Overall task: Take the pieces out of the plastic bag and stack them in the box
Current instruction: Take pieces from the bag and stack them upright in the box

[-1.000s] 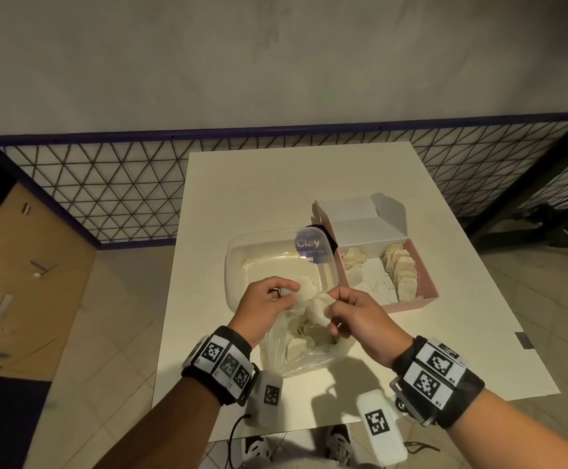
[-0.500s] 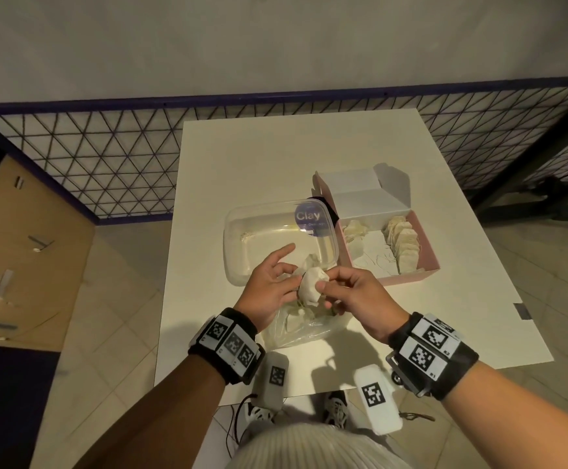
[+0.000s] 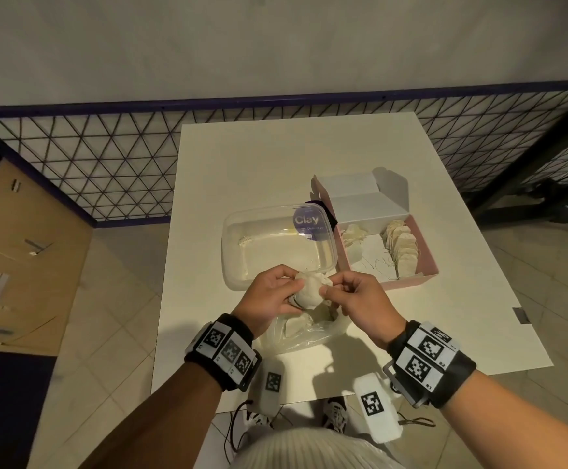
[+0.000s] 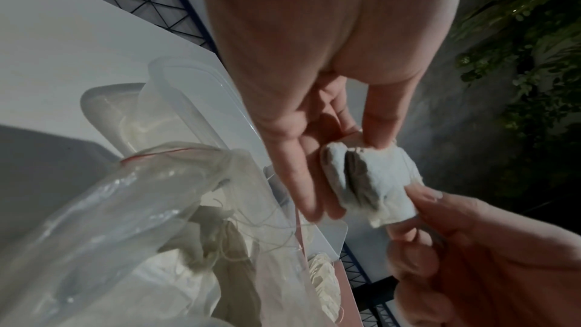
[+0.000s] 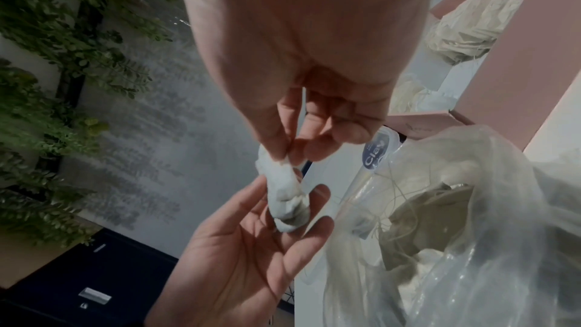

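Fingers: right fingertips (image 5: 284, 151) are pinching one end of the piece (image 3: 309, 292); left fingers (image 4: 295, 183) are lying nearly straight beside and under it, thumb pressing its top.
Right hand (image 3: 360, 299): is gripping the corner, probably to tease this piece free of the others.
Left hand (image 3: 269, 296): is cradling the small clump, likely as a steadying rest.
Piece: is being held in the air above the bag (image 3: 296, 336), between both hands.
Bag: is lying open at the table (image 3: 276, 157) edge, mouth toward the hands, more pieces and loose threads inside.
Box (image 3: 424, 265): is sitting open just right of the tub (image 3: 276, 245), a row of pieces standing on edge along its right side.
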### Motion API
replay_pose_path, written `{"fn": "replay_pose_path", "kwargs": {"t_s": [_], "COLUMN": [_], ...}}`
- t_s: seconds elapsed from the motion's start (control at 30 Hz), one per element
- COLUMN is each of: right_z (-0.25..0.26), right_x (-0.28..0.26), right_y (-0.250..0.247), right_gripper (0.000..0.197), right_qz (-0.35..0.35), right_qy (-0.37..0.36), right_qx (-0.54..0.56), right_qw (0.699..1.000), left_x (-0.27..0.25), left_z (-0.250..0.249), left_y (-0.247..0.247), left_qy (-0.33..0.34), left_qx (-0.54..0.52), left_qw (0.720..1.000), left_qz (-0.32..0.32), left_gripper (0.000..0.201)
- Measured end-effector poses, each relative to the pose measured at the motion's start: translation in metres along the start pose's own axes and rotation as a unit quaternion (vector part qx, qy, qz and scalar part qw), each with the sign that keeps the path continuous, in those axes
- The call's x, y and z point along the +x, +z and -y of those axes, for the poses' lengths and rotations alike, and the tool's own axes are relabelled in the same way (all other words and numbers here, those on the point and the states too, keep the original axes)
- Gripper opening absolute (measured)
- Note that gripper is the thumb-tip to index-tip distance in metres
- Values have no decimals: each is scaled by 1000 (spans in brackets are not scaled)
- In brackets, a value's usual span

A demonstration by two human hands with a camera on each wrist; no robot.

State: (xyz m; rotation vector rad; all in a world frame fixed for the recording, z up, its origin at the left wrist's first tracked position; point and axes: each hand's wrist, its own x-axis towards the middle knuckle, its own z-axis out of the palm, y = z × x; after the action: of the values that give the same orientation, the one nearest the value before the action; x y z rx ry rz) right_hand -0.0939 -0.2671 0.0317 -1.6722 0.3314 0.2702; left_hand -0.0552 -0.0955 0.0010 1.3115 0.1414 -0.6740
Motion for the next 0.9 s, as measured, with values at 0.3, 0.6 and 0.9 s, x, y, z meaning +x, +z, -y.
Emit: {"fn": "replay_pose_path", "kwargs": {"t_s": [0.3,0.6,0.9], "right_z": [5,-3,-11], "right_x": [-1,16,26], "right_y": [4,8,9], "right_gripper": [3,5,15], "right_qz": [117,21,-3], "right_qy": [-19,-44,-24], "right_qx": [-76,-136,-134], "right_qw": [990,990,991], "left_x": [8,-3,-1], "left_z": [-1,3,8], "left_y": [-6,-1,-18], "left_qy": [19,-13,37], "left_qx": [44,3,104], "left_qw": [997,1000,993], "left_qz": [-52,14,-28], "left_gripper": [9,18,5]}}
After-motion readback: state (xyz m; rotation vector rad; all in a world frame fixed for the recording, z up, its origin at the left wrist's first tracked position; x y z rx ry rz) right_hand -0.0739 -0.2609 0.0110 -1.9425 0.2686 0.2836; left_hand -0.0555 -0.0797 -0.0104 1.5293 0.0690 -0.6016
